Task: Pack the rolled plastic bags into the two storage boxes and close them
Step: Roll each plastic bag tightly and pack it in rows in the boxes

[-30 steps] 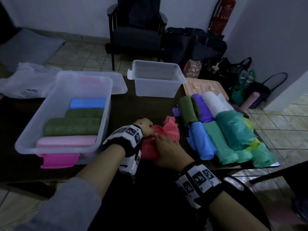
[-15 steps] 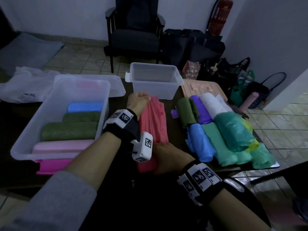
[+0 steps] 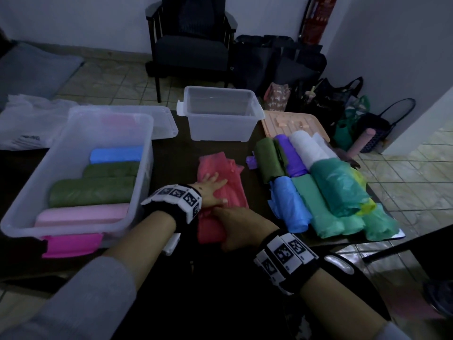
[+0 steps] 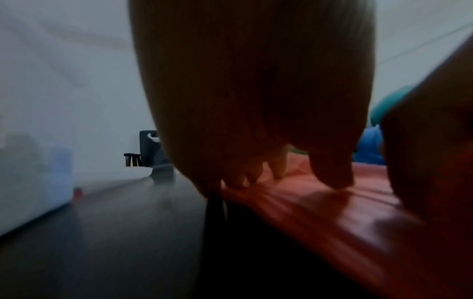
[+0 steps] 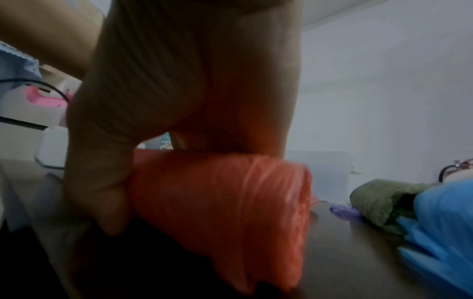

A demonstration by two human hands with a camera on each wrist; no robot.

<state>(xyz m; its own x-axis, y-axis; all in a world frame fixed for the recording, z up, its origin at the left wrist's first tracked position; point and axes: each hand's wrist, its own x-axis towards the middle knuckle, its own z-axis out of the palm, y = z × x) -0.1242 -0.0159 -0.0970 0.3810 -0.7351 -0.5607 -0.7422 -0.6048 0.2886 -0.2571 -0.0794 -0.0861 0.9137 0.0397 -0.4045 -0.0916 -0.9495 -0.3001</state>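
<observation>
A red plastic bag (image 3: 228, 190) lies stretched out on the dark table (image 3: 176, 158), its near end rolled up. My left hand (image 3: 210, 187) lies flat on the spread part, fingers straight, pressing it down; in the left wrist view its fingertips (image 4: 256, 172) touch the red bag (image 4: 320, 202). My right hand (image 3: 235, 227) grips the rolled end (image 5: 230, 202) near the table's front edge. The large clear box (image 3: 144, 153) at left holds blue, green and pink rolls. A smaller clear box (image 3: 220, 133) behind stands empty.
Several rolled bags (image 3: 318, 187) in green, purple, white, blue and teal lie on the right of the table. A clear lid (image 3: 166, 123) rests behind the large box, a peach lid (image 3: 274, 119) behind the rolls. A dark chair (image 3: 191, 45) and bags stand on the floor beyond.
The red bag, bunched a second ago, was pulled out long by my left hand. That hand has now come back toward me and lies flat on it. My right hand stayed on the near end.
</observation>
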